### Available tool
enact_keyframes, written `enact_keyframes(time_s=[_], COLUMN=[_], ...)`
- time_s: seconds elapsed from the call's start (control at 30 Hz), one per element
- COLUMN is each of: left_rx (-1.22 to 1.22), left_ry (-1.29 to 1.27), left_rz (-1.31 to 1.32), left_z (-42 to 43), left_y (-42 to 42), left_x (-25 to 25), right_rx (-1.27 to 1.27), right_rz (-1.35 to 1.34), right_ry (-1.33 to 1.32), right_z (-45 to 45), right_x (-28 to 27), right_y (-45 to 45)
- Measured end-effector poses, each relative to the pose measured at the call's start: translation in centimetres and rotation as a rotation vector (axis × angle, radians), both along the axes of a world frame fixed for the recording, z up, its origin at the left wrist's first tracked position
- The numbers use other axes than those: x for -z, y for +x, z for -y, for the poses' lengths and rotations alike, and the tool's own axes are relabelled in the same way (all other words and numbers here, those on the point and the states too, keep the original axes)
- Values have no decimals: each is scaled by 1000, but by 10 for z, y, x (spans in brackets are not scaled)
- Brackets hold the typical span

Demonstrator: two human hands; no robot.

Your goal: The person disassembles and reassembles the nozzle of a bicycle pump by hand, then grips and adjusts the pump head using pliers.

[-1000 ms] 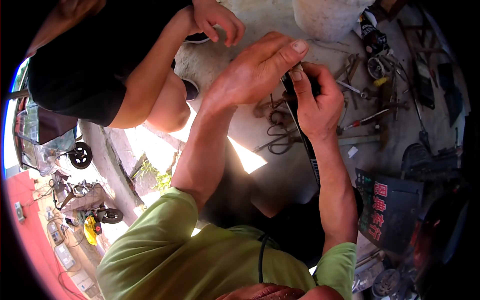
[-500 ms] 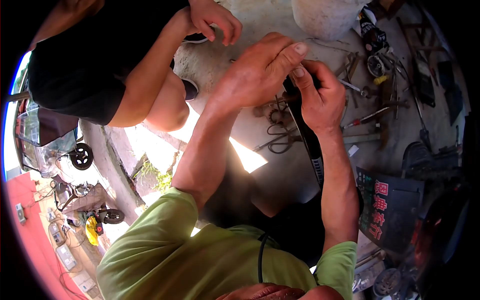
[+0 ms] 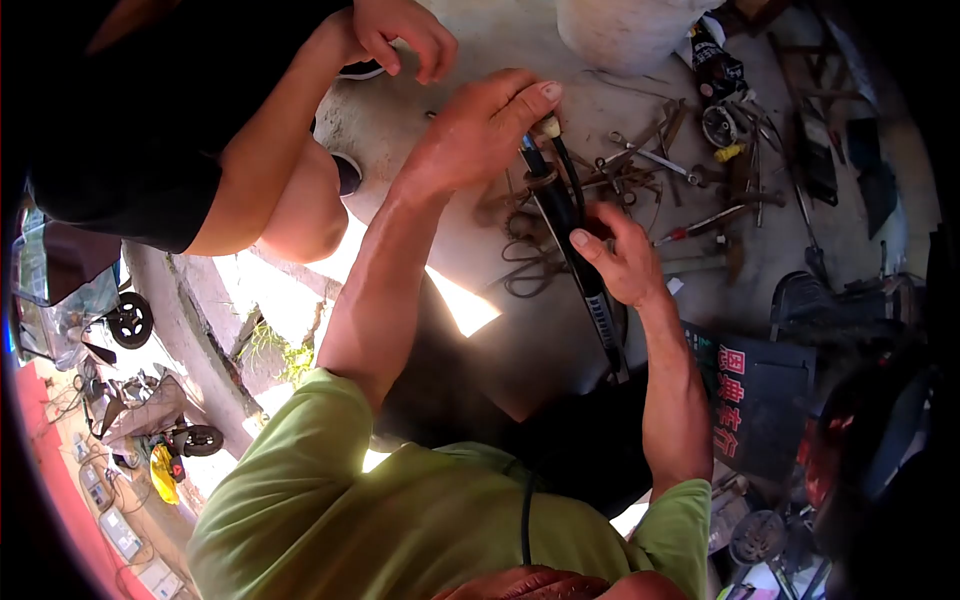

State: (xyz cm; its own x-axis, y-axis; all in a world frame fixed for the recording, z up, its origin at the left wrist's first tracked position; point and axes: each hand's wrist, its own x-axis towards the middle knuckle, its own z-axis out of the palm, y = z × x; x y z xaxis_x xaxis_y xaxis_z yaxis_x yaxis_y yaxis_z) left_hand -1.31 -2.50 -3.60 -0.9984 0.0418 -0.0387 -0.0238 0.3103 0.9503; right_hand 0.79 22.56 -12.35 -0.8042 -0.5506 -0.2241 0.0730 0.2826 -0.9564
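Observation:
A long black tube [image 3: 562,228] slants down towards my lap. It has a ring near its top, a bit of blue at the upper end and a pale striped label lower down. My left hand [image 3: 490,125] is closed around the top end, its thumb beside a pale tip. From that tip a thin black hose [image 3: 570,172] runs down alongside the tube. My right hand [image 3: 622,255] is lower, its fingers curled around the hose and its thumb lying towards the tube. Part of the hose is hidden behind those fingers.
Wrenches [image 3: 655,158] and other tools lie on the floor beyond my right hand. A whitish bucket [image 3: 630,35] stands at the top. Another person's hand [image 3: 408,38] and bent knee [image 3: 305,215] are at the left. A dark sign [image 3: 765,400] lies at the right.
My right hand has moved down from the tip, away from my left thumb, exposing the tube's upper part and the hose. The whole view has shifted slightly.

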Motion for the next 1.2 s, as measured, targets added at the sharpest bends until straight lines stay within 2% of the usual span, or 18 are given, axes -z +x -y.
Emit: enact_keyframes(time_s=[0.03, 0.17, 0.27, 0.37, 0.4, 0.5, 0.53, 0.63, 0.73, 0.83, 0.9, 0.93, 0.97, 1.07, 1.13, 1.2], left_rx=[-16, -18, -7, -8, -12, -23, -26, -46, -52, -35, -45, -53, -50, -47, -53, -49], left_ry=[20, 72, 4, -29, -15, 71, 104, 111, 48, 49, 72, 87, 62, 31, 74, 57], left_rz=[16, 0, -32, -34, -23, -2, 3, 43, 11, -30, -24, -22, -20, -39, -77, -59], left_z=[3, 15, 21, 21, 23, 31, 33, 37, 33, 32, 33, 34, 36, 42, 42, 44], left_y=[-1, -6, -10, -12, -13, -15, -15, -17, -19, -21, -21, -21, -23, -27, -27, -29], left_x=[-2, 5, 9, 9, 11, 18, 20, 17, 14, 13, 19, 22, 24, 31, 35, 39], right_rx=[-92, -73, -103, 39, 45, 60, -23, -77, 84, -85, -164, -28, 78, 315, 280, 223], right_rz=[88, 194, 225, 348, 304, 320, 354, 200, -44, -43, 98, 193, 125, -93, -227, -489], right_ry=[93, -73, -154, -141, -185, -71, -32, 200, 302, 363, 431, 410, 345, 458, 637, 655], right_z=[-9, -39, -46, -51, -61, -93, -107, -108, -79, -66, -75, -83, -93, -101, -87, -72], right_x=[7, 42, 34, 14, 9, -32, -38, -44, -31, -18, 0, 1, -1, -71, -131, -162], right_y=[1, 7, 2, 6, 4, 7, 11, 34, 40, 40, 46, 49, 47, 31, 30, 34])
